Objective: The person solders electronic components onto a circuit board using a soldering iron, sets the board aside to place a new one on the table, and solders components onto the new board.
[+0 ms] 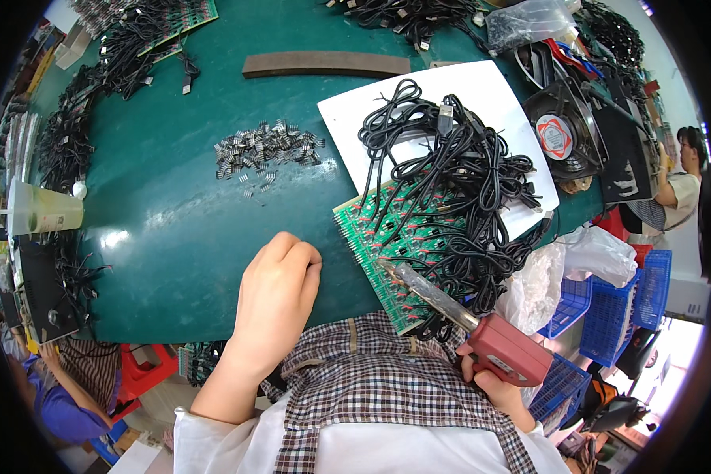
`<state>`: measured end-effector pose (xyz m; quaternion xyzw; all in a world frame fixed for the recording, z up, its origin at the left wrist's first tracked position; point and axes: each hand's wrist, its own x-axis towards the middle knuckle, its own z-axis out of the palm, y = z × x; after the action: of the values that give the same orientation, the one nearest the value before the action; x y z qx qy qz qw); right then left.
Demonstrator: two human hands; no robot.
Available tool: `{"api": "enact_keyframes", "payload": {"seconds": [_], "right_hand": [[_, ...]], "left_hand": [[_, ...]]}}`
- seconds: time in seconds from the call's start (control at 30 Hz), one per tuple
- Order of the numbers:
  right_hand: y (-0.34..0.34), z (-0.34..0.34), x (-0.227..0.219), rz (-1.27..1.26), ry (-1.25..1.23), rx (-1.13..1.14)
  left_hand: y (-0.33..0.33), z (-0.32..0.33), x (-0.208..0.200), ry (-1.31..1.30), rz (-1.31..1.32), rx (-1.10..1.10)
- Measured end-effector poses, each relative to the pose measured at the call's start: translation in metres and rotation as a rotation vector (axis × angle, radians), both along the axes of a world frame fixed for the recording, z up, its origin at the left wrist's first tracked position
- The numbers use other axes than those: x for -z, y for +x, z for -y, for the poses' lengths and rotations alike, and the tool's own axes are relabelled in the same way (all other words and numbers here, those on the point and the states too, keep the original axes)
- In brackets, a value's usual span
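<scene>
My right hand (491, 382) grips the dark red handle of a soldering iron (510, 349). The iron's metal barrel slants up and left, its tip over a green circuit board panel (361, 227) with rows of small parts and red spots. Bundled black USB cables (442, 158) lie across the panel and a white board (341, 120). Left of the panel, my left hand (276, 288) rests on the green table with its fingers curled; anything inside them is hidden. Beyond it lies a pile of small metal-pinned connectors (265, 148).
A dark bar (324, 64) lies at the back. To the right stand a black fan (565, 130) and blue crates (608, 316). More cables line the left edge near a translucent measuring jug (43, 209). Other people sit at far left and far right.
</scene>
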<state>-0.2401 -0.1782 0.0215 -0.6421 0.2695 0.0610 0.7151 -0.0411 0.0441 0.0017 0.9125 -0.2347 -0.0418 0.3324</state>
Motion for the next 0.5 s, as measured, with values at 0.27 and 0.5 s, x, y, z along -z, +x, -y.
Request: {"api": "enact_keyframes", "payload": {"seconds": [0.27,0.5], "right_hand": [[-0.006,0.001,0.007,0.013,-0.154,-0.055],[-0.005,0.000,0.006,0.029,-0.152,-0.056]], "left_hand": [[-0.005,-0.006,0.014,0.138,0.366,-0.028],[0.002,-0.005,0.004,0.029,0.119,-0.134]]}}
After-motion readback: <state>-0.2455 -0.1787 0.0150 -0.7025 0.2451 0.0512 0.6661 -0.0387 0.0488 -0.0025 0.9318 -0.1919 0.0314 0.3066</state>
